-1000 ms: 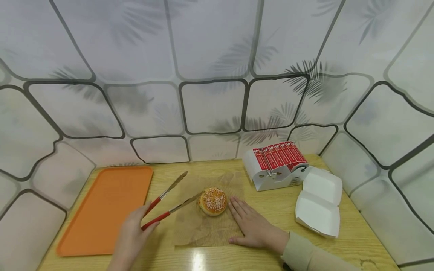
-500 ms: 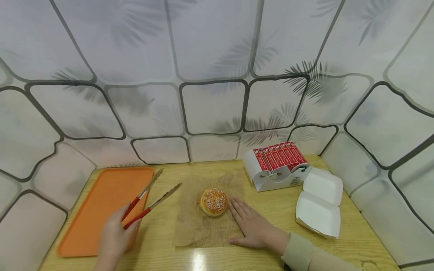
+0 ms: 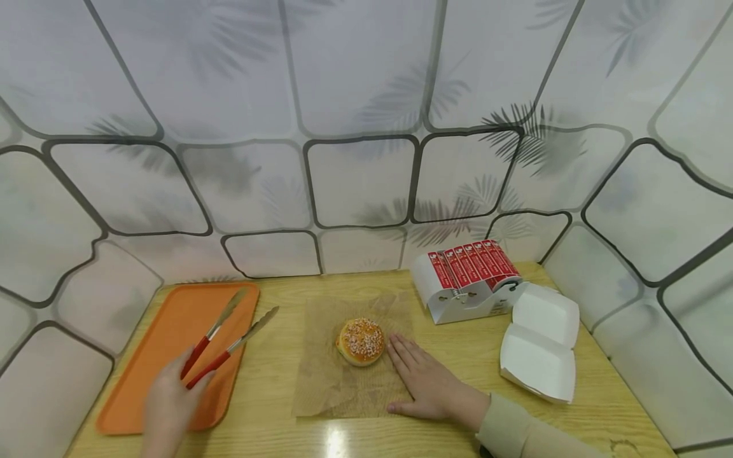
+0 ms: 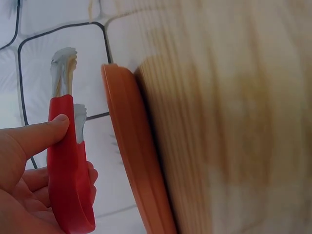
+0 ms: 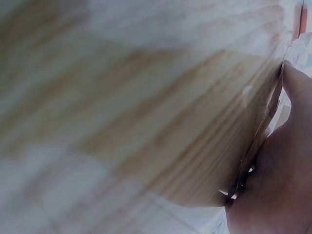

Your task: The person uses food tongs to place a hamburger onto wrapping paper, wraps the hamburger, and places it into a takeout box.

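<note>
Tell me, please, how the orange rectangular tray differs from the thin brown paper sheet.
The orange rectangular tray has a raised rim, while the thin brown paper sheet is wrinkled and rimless. Red-handled metal tongs reach partly over the tray; a round golden sprinkled bun sits on the paper. Both lie on the wood-grain table.

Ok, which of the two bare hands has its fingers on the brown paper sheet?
The right hand, spread beside the round golden-brown bun; the left hand instead grips red-handled metal tongs, partly over the orange rectangular tray.
</note>
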Demonstrator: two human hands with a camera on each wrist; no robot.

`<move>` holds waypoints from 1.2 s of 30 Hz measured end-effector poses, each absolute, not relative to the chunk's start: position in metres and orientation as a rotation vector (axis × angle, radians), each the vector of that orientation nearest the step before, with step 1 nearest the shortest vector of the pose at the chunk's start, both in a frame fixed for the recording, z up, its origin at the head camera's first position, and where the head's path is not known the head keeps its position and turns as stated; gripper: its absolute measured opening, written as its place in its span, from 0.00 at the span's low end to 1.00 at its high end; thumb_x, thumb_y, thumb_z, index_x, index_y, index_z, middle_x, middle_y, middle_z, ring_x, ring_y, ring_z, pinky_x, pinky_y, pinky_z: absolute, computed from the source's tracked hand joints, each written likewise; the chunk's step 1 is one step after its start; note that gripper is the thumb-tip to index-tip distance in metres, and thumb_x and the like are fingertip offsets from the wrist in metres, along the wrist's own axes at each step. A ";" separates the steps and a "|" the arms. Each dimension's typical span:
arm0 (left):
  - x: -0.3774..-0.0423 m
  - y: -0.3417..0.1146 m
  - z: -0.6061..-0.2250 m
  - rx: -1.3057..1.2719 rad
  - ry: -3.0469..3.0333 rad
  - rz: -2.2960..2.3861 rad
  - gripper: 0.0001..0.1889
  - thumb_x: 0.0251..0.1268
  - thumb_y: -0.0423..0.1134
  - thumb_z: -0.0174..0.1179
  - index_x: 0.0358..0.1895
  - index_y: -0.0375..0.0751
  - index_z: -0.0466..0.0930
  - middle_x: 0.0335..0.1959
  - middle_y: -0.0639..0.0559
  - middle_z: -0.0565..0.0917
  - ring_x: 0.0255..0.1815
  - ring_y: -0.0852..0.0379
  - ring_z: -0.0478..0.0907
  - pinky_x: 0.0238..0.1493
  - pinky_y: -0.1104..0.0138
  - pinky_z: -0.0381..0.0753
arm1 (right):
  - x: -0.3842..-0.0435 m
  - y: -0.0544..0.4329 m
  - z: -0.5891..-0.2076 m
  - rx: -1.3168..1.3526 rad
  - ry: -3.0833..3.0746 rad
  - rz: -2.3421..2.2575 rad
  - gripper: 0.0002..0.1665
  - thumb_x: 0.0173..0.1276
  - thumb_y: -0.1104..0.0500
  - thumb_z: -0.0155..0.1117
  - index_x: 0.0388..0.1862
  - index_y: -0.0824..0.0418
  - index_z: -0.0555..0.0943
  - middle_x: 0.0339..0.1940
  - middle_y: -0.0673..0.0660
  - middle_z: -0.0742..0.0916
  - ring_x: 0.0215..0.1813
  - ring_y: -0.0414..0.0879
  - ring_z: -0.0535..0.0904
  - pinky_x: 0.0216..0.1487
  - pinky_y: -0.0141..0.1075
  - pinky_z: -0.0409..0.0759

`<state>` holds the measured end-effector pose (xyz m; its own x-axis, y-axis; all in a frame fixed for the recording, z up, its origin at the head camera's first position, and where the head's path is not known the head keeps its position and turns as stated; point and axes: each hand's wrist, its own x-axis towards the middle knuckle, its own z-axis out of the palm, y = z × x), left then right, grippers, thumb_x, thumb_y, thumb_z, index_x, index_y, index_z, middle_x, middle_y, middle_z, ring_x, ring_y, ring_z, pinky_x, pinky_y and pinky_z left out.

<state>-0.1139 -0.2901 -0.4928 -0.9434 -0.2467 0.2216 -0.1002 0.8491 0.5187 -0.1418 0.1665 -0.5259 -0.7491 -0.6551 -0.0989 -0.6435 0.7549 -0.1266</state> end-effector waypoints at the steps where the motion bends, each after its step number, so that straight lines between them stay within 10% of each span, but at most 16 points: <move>1: -0.114 -0.292 -0.493 0.270 -2.749 -0.754 0.36 0.58 0.31 0.78 0.68 0.18 0.74 0.54 0.16 0.82 0.50 0.21 0.82 0.51 0.32 0.83 | -0.142 0.167 -0.526 -1.047 2.813 -0.126 0.65 0.74 0.21 0.50 0.86 0.70 0.54 0.89 0.69 0.57 0.89 0.63 0.52 0.88 0.53 0.61; 36: -0.124 -0.348 -0.501 0.494 -2.854 -0.740 0.35 0.64 0.38 0.73 0.66 0.16 0.71 0.52 0.15 0.80 0.46 0.22 0.81 0.44 0.37 0.83 | -0.141 0.167 -0.523 -1.040 2.802 -0.110 0.64 0.75 0.22 0.50 0.86 0.70 0.54 0.89 0.69 0.56 0.89 0.63 0.51 0.88 0.53 0.61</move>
